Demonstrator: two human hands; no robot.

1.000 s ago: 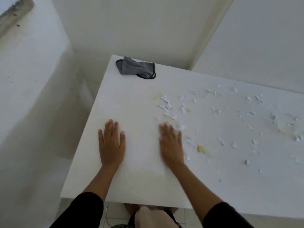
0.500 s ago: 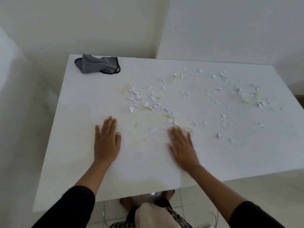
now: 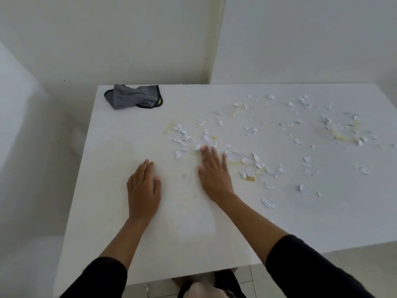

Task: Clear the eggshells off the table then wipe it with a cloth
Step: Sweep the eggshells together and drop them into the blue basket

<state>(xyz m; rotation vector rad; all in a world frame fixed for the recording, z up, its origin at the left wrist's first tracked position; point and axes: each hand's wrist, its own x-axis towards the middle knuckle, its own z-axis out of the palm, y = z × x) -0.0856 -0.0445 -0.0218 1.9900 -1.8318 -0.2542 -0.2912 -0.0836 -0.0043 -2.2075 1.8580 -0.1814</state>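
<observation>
- White table [image 3: 120,222] fills the head view, and every place below is given relative to it.
- Left hand [image 3: 143,190] lies palm down on the table's near-left part, fingers straight and together, holding nothing.
- Right hand [image 3: 214,173] lies flat near the table's middle, fingers spread wide and empty; its fingertips [image 3: 207,150] touch the nearest shell pieces.
- Eggshells [image 3: 253,162], small white fragments, are scattered over the table's middle and right side, well apart from its left edge.
- Yellowish egg smears [image 3: 341,136] show among the shells, toward the table's right side.
- Grey cloth [image 3: 133,99] with dark edging lies crumpled at the table's far-left corner, apart from both hands.
- Black sleeves [image 3: 300,265] cover both forearms at the table's near edge.
</observation>
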